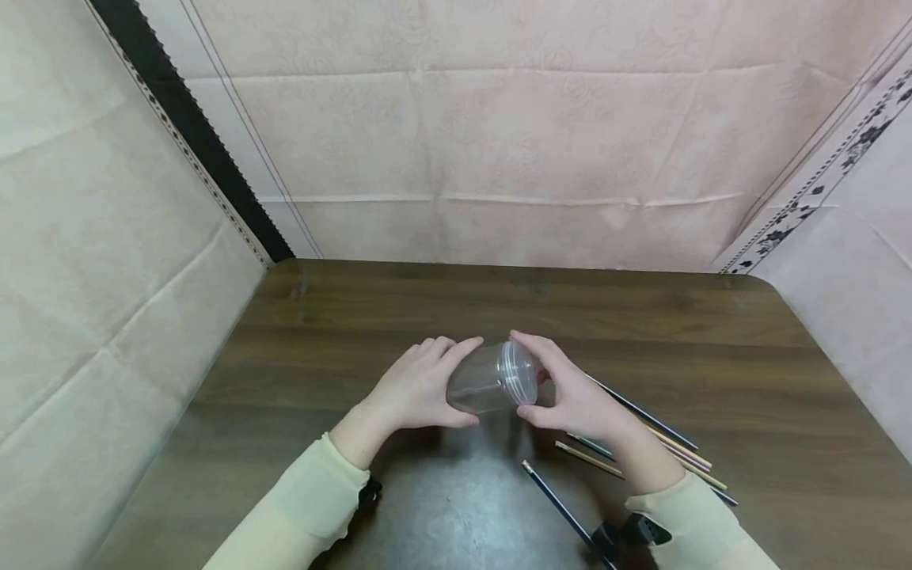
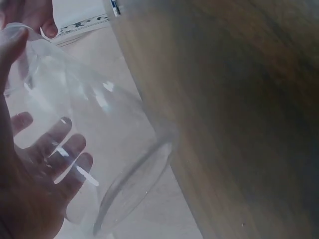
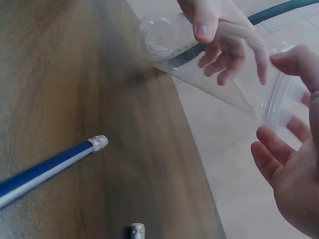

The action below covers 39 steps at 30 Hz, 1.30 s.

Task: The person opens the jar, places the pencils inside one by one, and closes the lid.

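Note:
A clear plastic jar (image 1: pixel 479 381) is held tilted on its side above the table, its ridged rim toward the right. My left hand (image 1: pixel 416 388) grips the jar body from the left, thumb below and fingers around the far side. At the rim end, my right hand (image 1: pixel 566 388) holds the ridged edge between thumb and fingers. Through the transparent wall of the jar (image 2: pixel 119 109), the left fingers show in the left wrist view. Nothing is visible inside the jar (image 3: pixel 244 97). Whether a clear lid sits on the rim, I cannot tell.
A dark blue pencil (image 1: pixel 559 500) with an eraser end lies on the wooden table (image 1: pixel 342 309), near the right wrist. Several more pencils (image 1: pixel 687 451) lie partly hidden under the right forearm. Pale cloth (image 1: pixel 499 142) hangs behind the table and at both sides.

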{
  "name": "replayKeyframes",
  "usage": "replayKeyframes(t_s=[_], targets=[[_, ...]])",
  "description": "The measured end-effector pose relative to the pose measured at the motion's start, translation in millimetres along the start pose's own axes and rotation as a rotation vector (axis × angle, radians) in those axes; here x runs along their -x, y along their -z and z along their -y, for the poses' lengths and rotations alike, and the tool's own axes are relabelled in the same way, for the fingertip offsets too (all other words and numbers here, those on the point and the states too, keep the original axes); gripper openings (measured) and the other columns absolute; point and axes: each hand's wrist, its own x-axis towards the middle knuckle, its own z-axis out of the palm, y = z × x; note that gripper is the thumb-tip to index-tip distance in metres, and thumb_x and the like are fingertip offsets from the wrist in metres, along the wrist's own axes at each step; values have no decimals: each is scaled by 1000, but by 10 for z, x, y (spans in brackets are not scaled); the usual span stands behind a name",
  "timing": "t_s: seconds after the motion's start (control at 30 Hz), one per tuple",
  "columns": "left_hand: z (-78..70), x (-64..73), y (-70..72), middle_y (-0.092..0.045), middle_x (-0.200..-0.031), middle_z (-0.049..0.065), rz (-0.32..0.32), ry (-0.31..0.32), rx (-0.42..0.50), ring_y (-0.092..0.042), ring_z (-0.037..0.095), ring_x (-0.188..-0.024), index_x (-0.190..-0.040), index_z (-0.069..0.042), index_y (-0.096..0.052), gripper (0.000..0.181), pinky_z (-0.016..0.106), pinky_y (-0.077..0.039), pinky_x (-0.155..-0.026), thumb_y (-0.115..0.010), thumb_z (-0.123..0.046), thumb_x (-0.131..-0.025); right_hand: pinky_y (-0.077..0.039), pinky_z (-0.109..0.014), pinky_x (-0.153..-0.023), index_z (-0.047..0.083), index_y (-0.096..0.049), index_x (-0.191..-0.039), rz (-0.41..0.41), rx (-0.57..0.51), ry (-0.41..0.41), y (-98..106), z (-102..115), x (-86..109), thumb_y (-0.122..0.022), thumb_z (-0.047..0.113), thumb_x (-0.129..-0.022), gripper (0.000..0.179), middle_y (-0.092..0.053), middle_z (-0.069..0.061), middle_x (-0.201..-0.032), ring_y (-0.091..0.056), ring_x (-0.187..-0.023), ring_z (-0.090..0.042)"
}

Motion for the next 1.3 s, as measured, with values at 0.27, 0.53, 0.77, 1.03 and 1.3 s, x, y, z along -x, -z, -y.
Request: replayKeyframes(t_s=[0.27, 0.53, 0.77, 1.03, 1.3], targets=[[-20, -29, -10, -54, -108, 7, -71, -3, -61, -53, 24, -93, -141, -16, -36, 100, 39, -44, -79, -77, -61, -61, -38, -55, -92, 19, 8, -150, -31, -149, -148, 2, 13, 7, -76, 33, -79, 111, -12, -12, -152, -35, -124, -35], [-19, -11, -61, -54, -104, 12, -234, -23, -319, -56, 29, -88, -136, -19, -42, 96, 42, -47, -73, -81, -57, -57, -44, -45, -87, -2, 1, -147, -1, -175, -231, -127, 9, -70, -47, 67, -85, 104, -23, -24, -138, -40, -116, -39], [-65, -30, -84, -54, -106, 13, -211, -25, -328, -55, 30, -89, -137, -20, -41, 95, 42, -46, -74, -81, -57, -59, -45, -44, -88, 3, -13, -145, -20, -223, -315, -141, 19, -95, -57, 40, -92, 77, -33, -20, -134, -47, -112, -33], [-89, -34, 4, -53, -113, 7, 19, 84, 56, -51, 23, -97, -142, -21, -36, 100, 40, -43, -82, -79, -59, -60, -46, -42, -82, 15, -21, -145, -87, -172, -249, -77, 26, -18, -76, 26, -79, 87, -38, -13, -129, -45, -105, -30], [-83, -32, 20, -51, -121, 5, 68, 138, 242, -47, 20, -105, -143, -24, -34, 100, 40, -41, -88, -79, -57, -61, -43, -44, -83, 11, -28, -143, -116, -191, -235, -42, 34, 27, -80, 19, -75, 86, -43, -9, -123, -47, -102, -27]])
